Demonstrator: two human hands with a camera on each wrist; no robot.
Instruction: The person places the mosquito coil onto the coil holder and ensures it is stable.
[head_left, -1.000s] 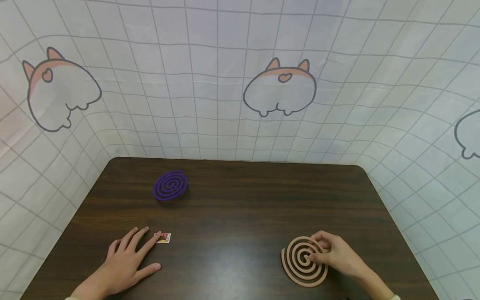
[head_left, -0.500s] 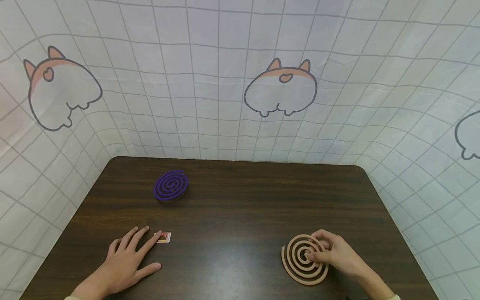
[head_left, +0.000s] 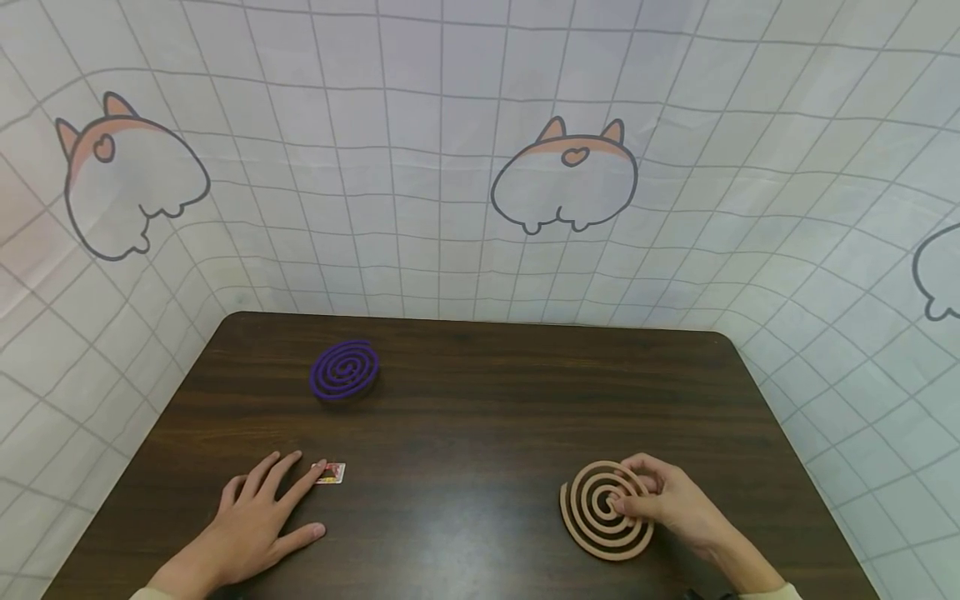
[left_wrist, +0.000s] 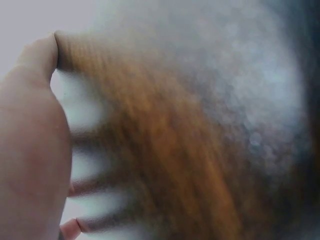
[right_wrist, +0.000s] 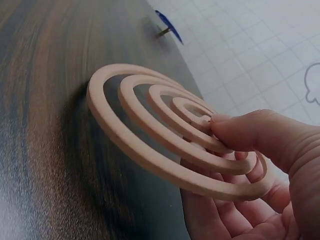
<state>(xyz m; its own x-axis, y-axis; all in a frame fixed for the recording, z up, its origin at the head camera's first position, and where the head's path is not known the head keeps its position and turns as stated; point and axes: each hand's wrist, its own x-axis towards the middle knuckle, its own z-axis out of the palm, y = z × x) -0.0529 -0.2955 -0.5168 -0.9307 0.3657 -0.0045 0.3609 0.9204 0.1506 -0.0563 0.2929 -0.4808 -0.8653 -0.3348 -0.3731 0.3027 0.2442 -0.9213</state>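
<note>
Right-hand grip (head_left: 670,504) is closed in a pinch on the tan spiral (right_wrist: 172,144), thumb by its middle, fingers curled underneath. Spiral sticks out toward the person's left from that pinch. It's round, so no real long axis, just a disc tilted over the tabletop (head_left: 480,400); can't tell from here if its lower edge touches. Left hand (head_left: 255,523) is spread out, gripping nothing, index fingertip on a little card (head_left: 334,474), and it's way nearer the purple spiral (head_left: 345,370) at back left.

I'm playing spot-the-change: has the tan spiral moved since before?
Yes, slightly: in the head view, the tan spiral shifted toward the table's far edge.
</note>
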